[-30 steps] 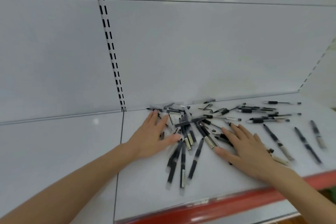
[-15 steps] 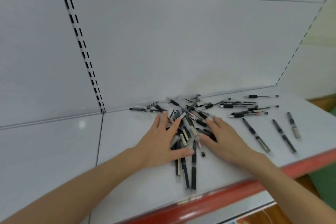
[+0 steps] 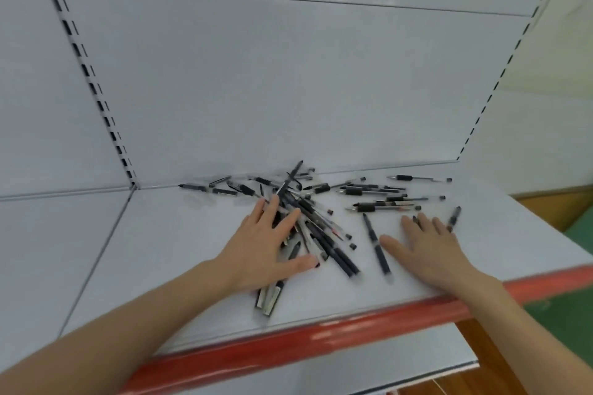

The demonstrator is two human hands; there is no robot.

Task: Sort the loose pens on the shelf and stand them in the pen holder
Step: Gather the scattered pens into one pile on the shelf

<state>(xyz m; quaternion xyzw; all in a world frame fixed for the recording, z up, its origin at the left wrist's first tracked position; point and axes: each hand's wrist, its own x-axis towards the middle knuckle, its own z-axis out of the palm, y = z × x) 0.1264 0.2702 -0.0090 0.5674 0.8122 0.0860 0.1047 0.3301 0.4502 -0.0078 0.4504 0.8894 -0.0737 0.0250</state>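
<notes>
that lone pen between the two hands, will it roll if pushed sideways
The lone pen looks slim and round on the smooth shelf, so it will probably roll. It seems stiff and light; its dark grip may resist slipping.

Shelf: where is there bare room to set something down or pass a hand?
Bare: the shelf left of the left hand, to the seam; the front strip along the red edge; the right end beyond the right hand. Crowded: the pen pile under the left hand and the pens along the back wall.
</notes>
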